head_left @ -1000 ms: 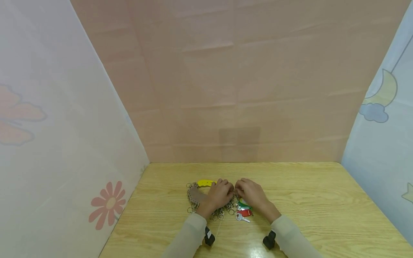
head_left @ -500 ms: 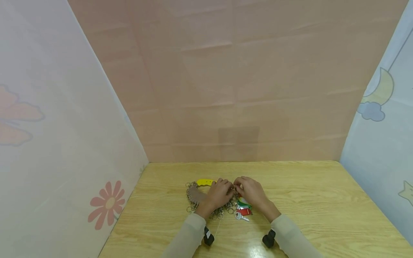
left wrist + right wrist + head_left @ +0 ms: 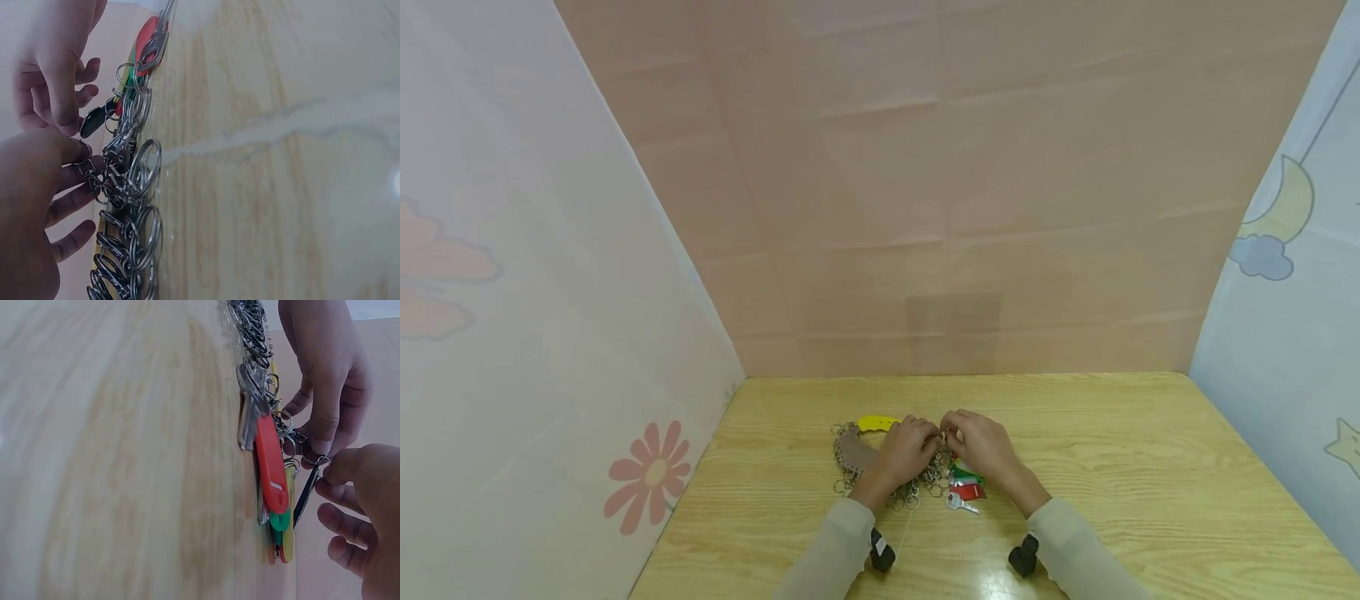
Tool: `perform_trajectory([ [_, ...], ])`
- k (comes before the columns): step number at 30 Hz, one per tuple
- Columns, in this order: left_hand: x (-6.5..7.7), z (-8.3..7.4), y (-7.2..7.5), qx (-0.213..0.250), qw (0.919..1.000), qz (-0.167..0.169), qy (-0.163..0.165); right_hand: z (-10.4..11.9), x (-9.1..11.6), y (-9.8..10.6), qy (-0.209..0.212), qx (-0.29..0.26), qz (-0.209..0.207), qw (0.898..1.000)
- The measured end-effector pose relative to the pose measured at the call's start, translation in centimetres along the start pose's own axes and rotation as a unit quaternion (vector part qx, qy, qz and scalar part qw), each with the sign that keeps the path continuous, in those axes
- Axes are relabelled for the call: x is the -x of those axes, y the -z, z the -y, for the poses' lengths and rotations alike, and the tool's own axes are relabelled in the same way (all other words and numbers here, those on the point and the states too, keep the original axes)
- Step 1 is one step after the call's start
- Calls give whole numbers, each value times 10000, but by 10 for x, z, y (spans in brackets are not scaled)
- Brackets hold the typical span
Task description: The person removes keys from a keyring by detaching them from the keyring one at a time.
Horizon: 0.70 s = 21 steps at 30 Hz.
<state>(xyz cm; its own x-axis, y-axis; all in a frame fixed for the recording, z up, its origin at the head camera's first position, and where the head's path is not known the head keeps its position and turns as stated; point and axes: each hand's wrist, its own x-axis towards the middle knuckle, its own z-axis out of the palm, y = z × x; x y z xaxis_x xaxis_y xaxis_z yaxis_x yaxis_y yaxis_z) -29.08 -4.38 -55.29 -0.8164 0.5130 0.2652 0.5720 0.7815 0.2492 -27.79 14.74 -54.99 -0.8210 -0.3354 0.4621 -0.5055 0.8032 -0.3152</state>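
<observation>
My left hand (image 3: 908, 450) pinches a small metal key ring (image 3: 310, 452) between thumb and forefinger, its other fingers spread behind. The ring hangs from a swivel clip (image 3: 87, 167). Facing it, my right hand (image 3: 985, 450) pinches the ringed top end of a black key tag (image 3: 305, 499), right against the key ring. Below my left hand lies a grey curved key holder (image 3: 854, 454) with a yellow handle (image 3: 876, 423). Several clips and split rings (image 3: 145, 172) line its edge, partly hidden by that hand.
By my right wrist lie a red key tag (image 3: 270, 462), a green key tag (image 3: 967, 477) and a silver key (image 3: 961, 503), bunched against the holder's rings. A wooden table (image 3: 1120, 483) runs to a tan backdrop (image 3: 850, 208), with patterned sheets on both sides.
Both hands stay together over the holder's right end. My right hand's fingertips have shifted slightly left, closer to my left hand's. The tags and key on the table lie as before.
</observation>
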Motion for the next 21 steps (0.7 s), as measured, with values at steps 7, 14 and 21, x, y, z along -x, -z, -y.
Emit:
perform_trajectory([
  [7, -1, 4, -4, 314, 9995, -98, -3, 1, -1, -1, 103, -49, -59, 9999],
  [14, 0, 5, -3, 665, 9977, -139, -21, 2, -1, -1, 39, -135, -180, 9997],
  [21, -1, 6, -3, 932, 9956, -26, 95, -1, 1, -4, 164, -96, -390, 9991],
])
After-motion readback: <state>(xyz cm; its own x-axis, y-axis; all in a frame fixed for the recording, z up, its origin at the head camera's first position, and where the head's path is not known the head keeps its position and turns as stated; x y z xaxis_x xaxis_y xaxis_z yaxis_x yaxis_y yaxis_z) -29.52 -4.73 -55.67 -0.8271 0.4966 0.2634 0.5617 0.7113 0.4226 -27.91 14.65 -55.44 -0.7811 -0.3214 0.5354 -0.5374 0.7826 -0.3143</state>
